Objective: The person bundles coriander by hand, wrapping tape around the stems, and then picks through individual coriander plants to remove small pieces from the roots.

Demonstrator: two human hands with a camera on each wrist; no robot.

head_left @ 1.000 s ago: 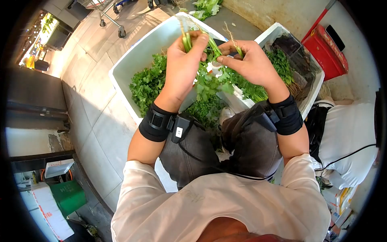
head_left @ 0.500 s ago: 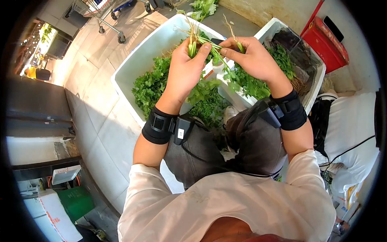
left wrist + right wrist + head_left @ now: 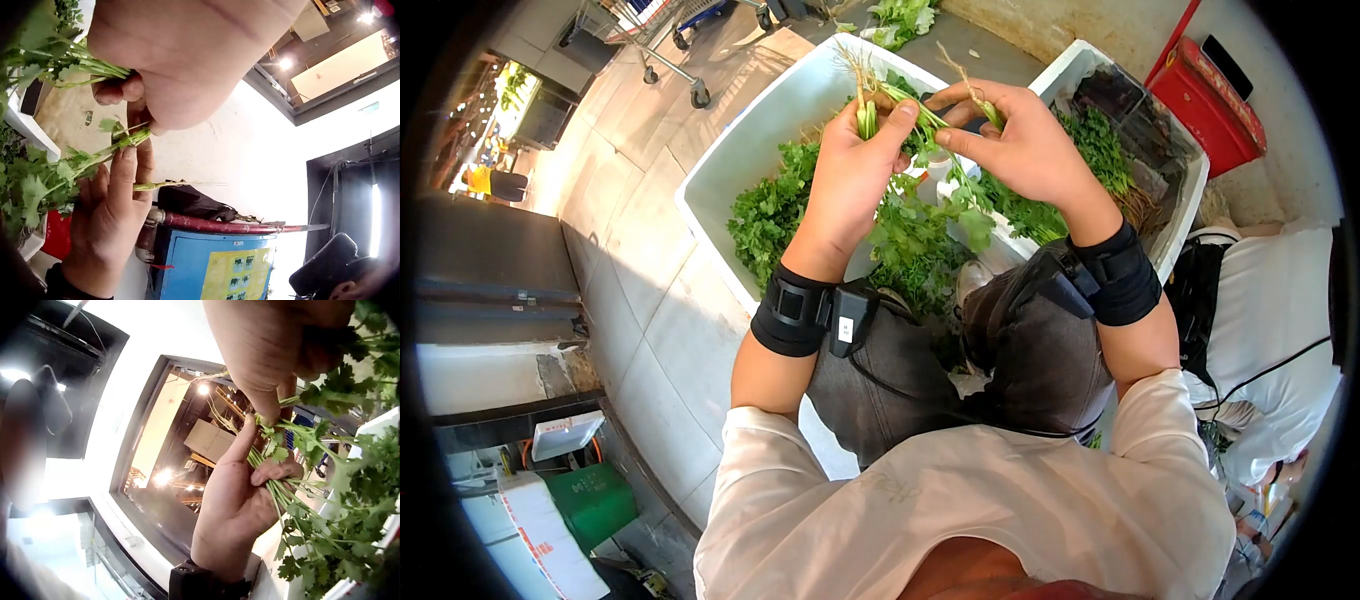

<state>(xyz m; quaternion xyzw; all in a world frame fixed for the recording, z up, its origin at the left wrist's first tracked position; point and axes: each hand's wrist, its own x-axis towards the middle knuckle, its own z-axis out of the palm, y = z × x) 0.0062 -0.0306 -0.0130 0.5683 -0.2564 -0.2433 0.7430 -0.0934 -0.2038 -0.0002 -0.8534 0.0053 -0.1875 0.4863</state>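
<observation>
In the head view the left hand (image 3: 850, 180) grips a small bunch of green stems (image 3: 866, 118), with thin pale roots sticking up above the fingers. Close beside it, the right hand (image 3: 1030, 145) pinches a leafy stalk between thumb and fingers, and a rooted stem (image 3: 990, 110) pokes out of its grasp. Leaves (image 3: 910, 225) hang below and between the hands. In the right wrist view the left hand (image 3: 231, 500) has several stems across its palm, their leaves trailing right. The left wrist view has the right hand (image 3: 115, 219) holding a leafy stem (image 3: 106, 152) by its end.
A white bin (image 3: 735, 135) with leafy greens (image 3: 775, 215) stands in front of the knees. Right of it, another white container (image 3: 1195, 200) holds more greens and dark wet material. Beyond are a red container (image 3: 1205, 110) and a cart (image 3: 645, 35). A person in white (image 3: 1265, 320) is at the right.
The head view has shifted slightly. Both hands stay close together over the bins; the stems between them and the hanging leaves have changed position, and the right fingers have moved a little.
</observation>
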